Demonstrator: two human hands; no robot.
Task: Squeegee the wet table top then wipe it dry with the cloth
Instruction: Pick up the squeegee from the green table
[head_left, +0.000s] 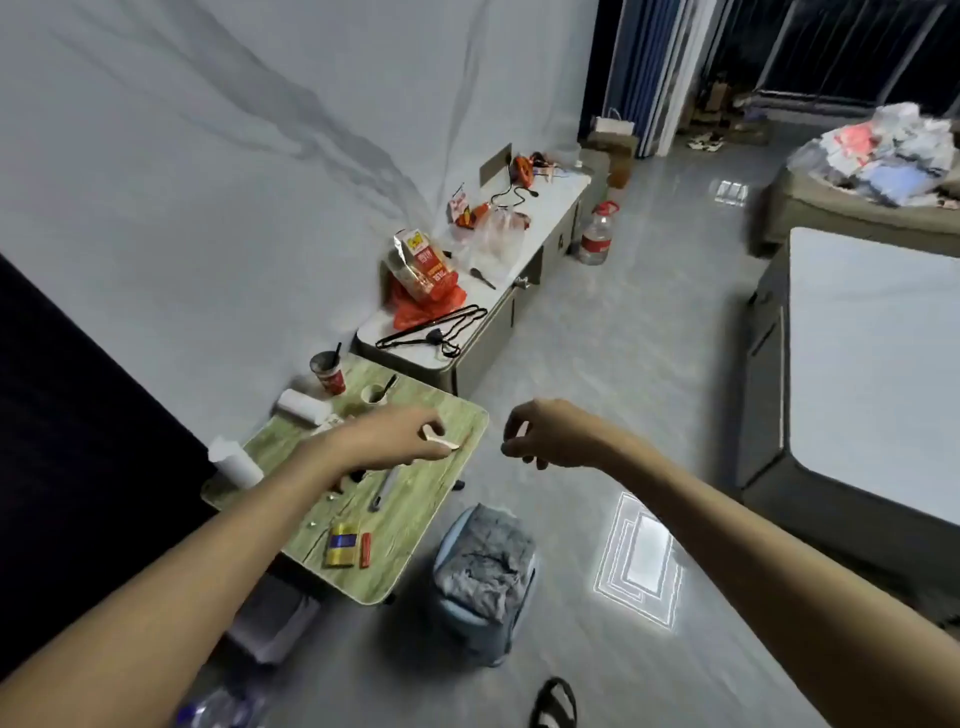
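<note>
A small green wood-grain table (415, 551) stands low by the wall with clutter on it. My left hand (395, 436) hovers over its far right part, fingers pinched on a small white object (440, 440). Past the table's right edge, my right hand (550, 434) hangs over the floor with fingers curled; I cannot tell whether it holds anything. A crumpled grey cloth (491, 564) lies on a light blue stool beside the table's near right corner. A slim grey tool (385, 488) rests on the table below my left hand; what it is stays unclear.
On the table stand a red cup (328, 373), a small cup with a spoon (375, 393), two paper rolls (301, 408), a yellow pack (343, 543) and a red lighter (365, 550). A low cabinet (498, 306) with bags runs along the wall. A bed (872, 374) is on the right.
</note>
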